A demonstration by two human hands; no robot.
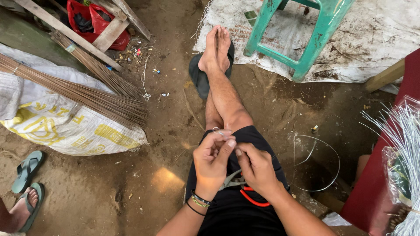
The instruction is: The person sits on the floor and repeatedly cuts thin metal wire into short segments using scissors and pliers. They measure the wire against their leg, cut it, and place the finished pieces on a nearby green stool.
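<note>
My left hand (212, 161) and my right hand (256, 168) meet over my lap, fingertips pinched together on a small piece of thin wire (218, 132) that I can barely make out. Pliers (243, 187) with red-orange handles lie on my black shorts just under both hands. My crossed bare legs stretch away toward a dark sandal (199, 76) on the dirt floor. Beaded and black bracelets ring my left wrist.
A loop of thin wire (323, 164) lies on the ground to my right. A bundle of pale wires (404, 144) sits on a red seat at right. A green plastic stool (302, 39) stands on a white sack ahead. Two stick brooms (87, 94) lie over a sack at left. Another person's sandalled foot (26, 209) shows at bottom left.
</note>
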